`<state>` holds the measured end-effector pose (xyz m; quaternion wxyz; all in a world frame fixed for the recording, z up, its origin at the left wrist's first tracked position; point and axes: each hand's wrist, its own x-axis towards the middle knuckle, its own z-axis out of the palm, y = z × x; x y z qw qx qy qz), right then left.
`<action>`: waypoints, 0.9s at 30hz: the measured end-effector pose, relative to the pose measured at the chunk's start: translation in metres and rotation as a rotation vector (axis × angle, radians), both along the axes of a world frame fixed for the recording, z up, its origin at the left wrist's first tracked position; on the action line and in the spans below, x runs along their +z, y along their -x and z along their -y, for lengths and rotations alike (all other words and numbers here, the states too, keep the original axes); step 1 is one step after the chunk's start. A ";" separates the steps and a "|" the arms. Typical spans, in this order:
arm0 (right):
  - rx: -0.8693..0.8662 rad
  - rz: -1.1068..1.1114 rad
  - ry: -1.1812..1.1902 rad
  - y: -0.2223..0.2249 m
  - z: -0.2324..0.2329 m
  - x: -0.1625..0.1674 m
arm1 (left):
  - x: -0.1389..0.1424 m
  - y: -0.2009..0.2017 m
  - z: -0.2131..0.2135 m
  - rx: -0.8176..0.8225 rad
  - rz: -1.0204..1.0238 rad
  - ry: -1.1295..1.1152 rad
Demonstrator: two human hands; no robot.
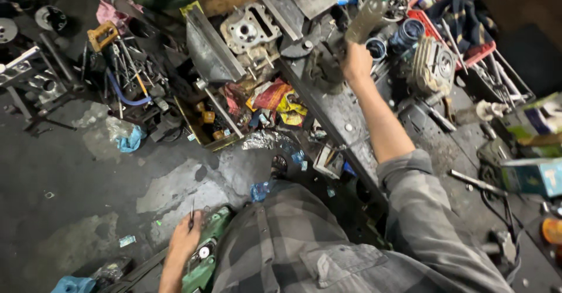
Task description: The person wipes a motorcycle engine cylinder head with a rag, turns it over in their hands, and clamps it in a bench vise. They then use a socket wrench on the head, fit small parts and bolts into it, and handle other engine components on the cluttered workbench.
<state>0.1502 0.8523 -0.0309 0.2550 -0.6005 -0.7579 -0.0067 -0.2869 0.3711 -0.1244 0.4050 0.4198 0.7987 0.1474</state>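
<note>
Gripping a dirty plastic bottle with a green cap [367, 13], the right hand [356, 60] sits top centre of the frame, fingers wrapped round the bottle's lower end. The bottle tilts up and to the right, cap end highest, probably so nothing spills while it's clear of the clutter. That arm is stretched out over a long dark steel bench rail [336, 108] running diagonally through the frame.

Left hand [186, 240], bottom left of frame, pinches a thin dark metal rod or pick [192, 210] upright betw. the fingers, tip pointing up, resting just beside a green-painted machine casing [206, 256] w/ a small round gauge-like part. Hand looks closed on the rod, braced against the casing for steadiness.

Around the bottle: a grey cast engine cylinder head [250, 31] to its left, a finned grey metal engine part [433, 64] and a red plastic crate [462, 29] to its right, blue round cans just beside. Crumpled red-yellow wrappers [275, 100] lie centre frame. Floor at left is stained concrete.
</note>
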 end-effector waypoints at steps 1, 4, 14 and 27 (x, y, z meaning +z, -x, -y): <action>-0.054 0.083 0.020 0.004 -0.007 -0.009 | -0.010 0.005 0.001 -0.020 -0.068 0.095; -0.142 0.247 0.021 0.018 -0.024 -0.024 | -0.032 0.015 0.000 -0.131 -0.264 0.328; 0.241 0.279 -0.054 0.033 0.040 -0.010 | -0.013 0.043 -0.010 0.075 0.114 0.229; 0.513 -0.659 0.365 0.119 0.214 0.046 | 0.096 -0.039 -0.123 -0.790 -0.139 -0.467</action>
